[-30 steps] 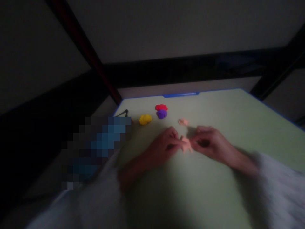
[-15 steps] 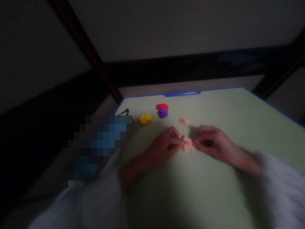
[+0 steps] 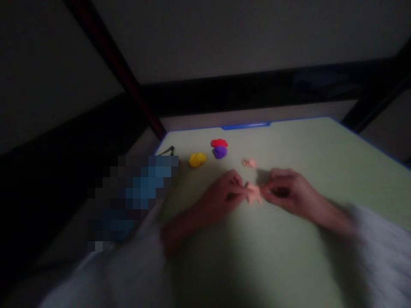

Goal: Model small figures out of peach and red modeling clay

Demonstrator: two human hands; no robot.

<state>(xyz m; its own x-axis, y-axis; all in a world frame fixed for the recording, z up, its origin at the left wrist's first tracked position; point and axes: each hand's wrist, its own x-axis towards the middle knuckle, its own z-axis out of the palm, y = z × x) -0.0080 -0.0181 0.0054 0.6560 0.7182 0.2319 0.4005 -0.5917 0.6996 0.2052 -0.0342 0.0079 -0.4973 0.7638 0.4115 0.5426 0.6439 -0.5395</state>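
Peach clay, shaped like a star [image 3: 254, 195], sits on the desk [image 3: 321, 149] between your two hands. Your left hand [image 3: 226, 192] is curled nearly closed, thumb and forefinger pinching the star's left side. Your right hand [image 3: 290, 190] is bent the same way, its fingertips together on the star's right point; blur hides how firmly. Just beyond the star lies a small peach scrap [image 3: 249, 163]. Farther off, to your left, a purple lump [image 3: 220, 152] touches a red lump [image 3: 219, 143], with a yellow lump [image 3: 197, 160] near them
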